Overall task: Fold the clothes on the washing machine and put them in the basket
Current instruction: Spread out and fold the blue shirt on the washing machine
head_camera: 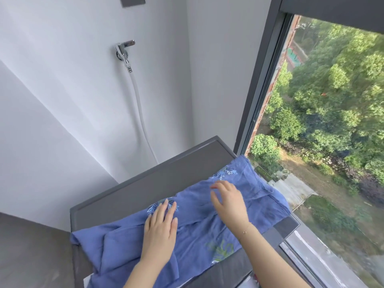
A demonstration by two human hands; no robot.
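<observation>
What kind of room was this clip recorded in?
Probably a home laundry nook or enclosed balcony: a chrome wall tap with a white hose sits above a grey flat-topped washing machine, beside a dark-framed tall window high above trees.

Walls: plain white wall (62, 90) on the left, meeting a second white wall panel (224, 69) at a vertical corner. Finish clean, no marks visible.

Fittings: grey switch plate (132, 1) at top edge of the left wall, partly cut off. Chrome tap (124, 49) mounted below it, with a white hose (139, 104) attached, running down behind the appliance.

Window: large pane (324, 121) on the right, dark grey frame (259, 80). Daylight enters strongly. Outside, seen from a height: dense green trees (336, 84), a patch of grass and paving.

Floor: grey surface (31, 252) at near left.
</observation>
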